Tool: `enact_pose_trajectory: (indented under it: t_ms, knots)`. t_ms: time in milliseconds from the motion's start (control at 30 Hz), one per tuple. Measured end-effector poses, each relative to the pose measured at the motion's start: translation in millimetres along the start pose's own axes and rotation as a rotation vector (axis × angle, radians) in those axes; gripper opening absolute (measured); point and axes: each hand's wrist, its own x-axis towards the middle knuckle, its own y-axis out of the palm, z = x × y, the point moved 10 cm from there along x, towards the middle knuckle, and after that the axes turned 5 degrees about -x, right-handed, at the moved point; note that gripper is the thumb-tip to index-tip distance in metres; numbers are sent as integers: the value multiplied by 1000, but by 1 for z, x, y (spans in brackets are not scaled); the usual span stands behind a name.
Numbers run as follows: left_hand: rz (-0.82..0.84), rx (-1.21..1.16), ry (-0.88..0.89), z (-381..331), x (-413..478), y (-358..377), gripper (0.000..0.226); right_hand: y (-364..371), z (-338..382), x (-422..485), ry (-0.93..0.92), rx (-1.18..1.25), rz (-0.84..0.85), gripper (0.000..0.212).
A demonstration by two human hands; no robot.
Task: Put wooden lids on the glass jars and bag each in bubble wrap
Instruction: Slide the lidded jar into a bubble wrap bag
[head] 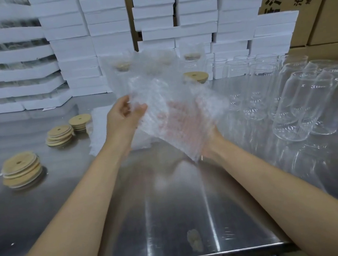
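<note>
Where the brushed-steel counter meets its near edge, a pale smudge lies between the two bare forearms, closer to the viewer than either hand. Above the counter, the left hand pinches the left edge of a clear bubble-wrap bag between thumb and curled fingers. The right hand supports the bag from below, and only its heel and wrist are bare. The rest shows as a pinkish, spread shape through the film, fingers stretched out rather than curled. Whether it is inside the bag or behind it cannot be told. The bag hangs tilted between the two hands, clear of the counter.

Left of the left hand, round wooden lids with centre holes lie in three low piles: one near, one further off and a third just beyond that. Just behind the left hand a flat heap of more bubble-wrap bags rests on the counter.

Right of the right hand, a crowd of clear, lidless glass jars stands upright, packed close. Beyond both hands, one glass jar with a wooden lid on it stands partly hidden by the held bag, and further back stand lidded jars already in bubble wrap.

Behind everything rise stacks of white foam boxes, with white trays of glassware piled at far left and brown cardboard cartons at far right.
</note>
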Motion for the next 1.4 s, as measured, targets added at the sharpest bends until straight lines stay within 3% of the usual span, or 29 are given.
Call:
enact_pose_trajectory:
  t_ms: [67, 100, 200, 233, 300, 367, 400, 467, 533, 567, 600, 667, 733, 800, 900, 1000, 1067, 1133, 1167, 1200, 1267, 1333, 1400]
  knots:
    - [-212, 25, 156, -19, 1, -23, 30, 9, 8, 2, -37, 153, 38, 70]
    - [-295, -3, 187, -24, 0, -34, 27, 11, 11, 5, -64, 120, 52, 79]
    - [-402, -68, 150, -23, 1, -54, 19, 18, 8, 5, -95, 41, 157, 99]
    - [-399, -58, 110, -20, 4, -57, 17, 21, 5, 5, -82, 28, 200, 94]
    - [-358, -70, 10, -11, 10, -59, 14, 25, -6, 7, -22, 5, 232, 58]
    - [-362, -80, -58, -3, 11, -61, 20, 15, -14, 14, -6, -67, 137, 26]
    - [-409, -1, -45, -3, 8, -67, 28, 10, -16, 17, -21, -112, 83, 21]
    - [-498, 411, 140, -28, -3, -71, 43, 4, -17, 19, -63, -208, 19, 16]
    - [-346, 690, 478, -59, -16, -34, 33, 1, -17, 19, -85, -257, -19, 10]
    - [-179, 674, 561, -60, -19, -12, 21, -1, -16, 20, -101, -251, -38, 12]
    - [1, 631, 565, -56, -24, 11, 13, -3, -13, 20, -124, -235, -60, 16]
    - [305, 638, 471, -36, -34, 51, 29, -4, -6, 18, -170, -203, -91, 24]
    - [427, 731, 413, -20, -40, 68, 43, -3, 1, 14, -197, -168, -94, 39]
    - [434, 755, 435, -15, -39, 67, 36, -3, 8, 12, -243, -186, -104, 43]
    - [395, 701, 439, -19, -29, 54, 13, -8, 21, 8, -337, -317, -207, 23]
    - [261, 724, 468, -27, -20, 38, 3, -19, 35, -2, -443, -470, -365, 34]
    - [158, 729, 480, -32, -17, 28, 9, -23, 59, -19, -636, -633, -511, 33]
    - [118, 747, 454, -30, -16, 25, 13, -20, 90, -48, -907, -832, -710, 11]
    - [115, 754, 429, -28, -16, 26, 12, -17, 101, -58, -1011, -927, -785, 10]
    - [115, 750, 404, -24, -17, 28, 10, -15, 108, -60, -1062, -1012, -805, 28]
    - [119, 740, 359, -16, -22, 34, 6, -18, 110, -45, -990, -1173, -725, 50]
    - [128, 788, 353, -11, -28, 42, 10, -26, 101, -30, -832, -1269, -655, 55]
    - [153, 848, 359, -7, -34, 51, 10, -34, 93, -24, -781, -1215, -613, 58]
